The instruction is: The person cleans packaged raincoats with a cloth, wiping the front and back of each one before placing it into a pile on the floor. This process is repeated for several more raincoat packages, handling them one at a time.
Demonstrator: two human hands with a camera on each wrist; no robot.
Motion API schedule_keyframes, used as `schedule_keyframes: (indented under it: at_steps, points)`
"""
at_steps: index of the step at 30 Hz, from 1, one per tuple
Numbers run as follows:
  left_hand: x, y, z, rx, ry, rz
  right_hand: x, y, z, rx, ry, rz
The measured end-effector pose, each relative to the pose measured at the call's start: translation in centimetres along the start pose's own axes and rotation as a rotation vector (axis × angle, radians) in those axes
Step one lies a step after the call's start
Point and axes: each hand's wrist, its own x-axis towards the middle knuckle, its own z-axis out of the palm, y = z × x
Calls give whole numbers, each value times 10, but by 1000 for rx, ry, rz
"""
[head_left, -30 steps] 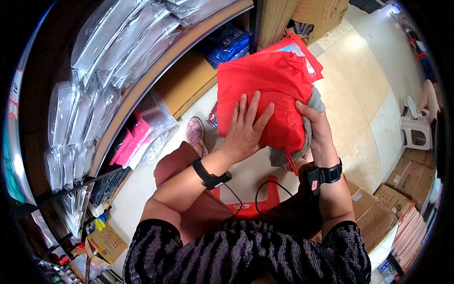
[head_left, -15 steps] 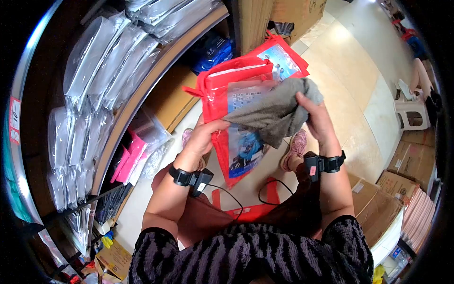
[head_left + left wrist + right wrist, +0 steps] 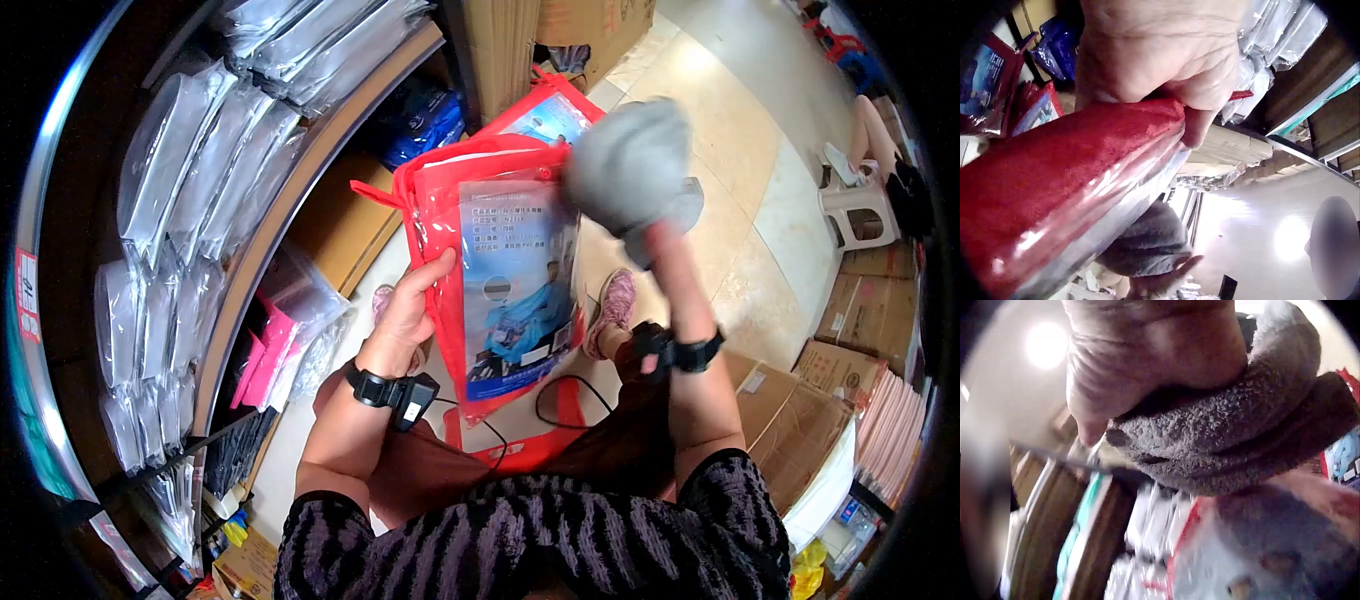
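Note:
My left hand point(image 3: 415, 300) grips the left edge of a red packaging bag point(image 3: 440, 330), its thumb on the front. Behind the bag's clear window lies a blue printed card with a picture. A grey cloth point(image 3: 630, 160), blurred in the head view, is bunched in my right hand point(image 3: 675, 270) beside the bag's upper right. Terry-like pile shows on the cloth point(image 3: 1210, 434) in the right wrist view, folded under my palm. From the left wrist, the red side of the bag point(image 3: 1072, 162) fills the near view, and the cloth point(image 3: 1157, 234) appears beyond it.
Another red package point(image 3: 550, 115) lies past the held bag. Shelves with clear-wrapped packets point(image 3: 170, 180) line the left. Cardboard boxes point(image 3: 800, 420) and a white stool point(image 3: 860, 215) stand at right. A red stool point(image 3: 530, 450) is between the legs; a cable point(image 3: 540, 400) hangs there.
The bag has turned so its printed window faces up. My left hand moved from pressing its red back to gripping its left edge. My right hand lifted the grey cloth away from the front.

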Motion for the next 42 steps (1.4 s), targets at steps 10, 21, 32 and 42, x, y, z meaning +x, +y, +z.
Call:
schedule_keyframes:
  at_steps: [10, 21, 32, 42]
  points:
    - [-9, -10, 11, 7, -49, -51, 34, 28, 36, 460, 44, 403]
    - [-18, 7, -32, 130, -119, -6, 9, -14, 42, 755, -224, 394]
    - [-11, 37, -13, 410, 2, 411, 14, -22, 49, 195, -177, 277]
    - [-4, 25, -11, 1316, -16, 523, 0, -15, 61, -78, -289, 293]
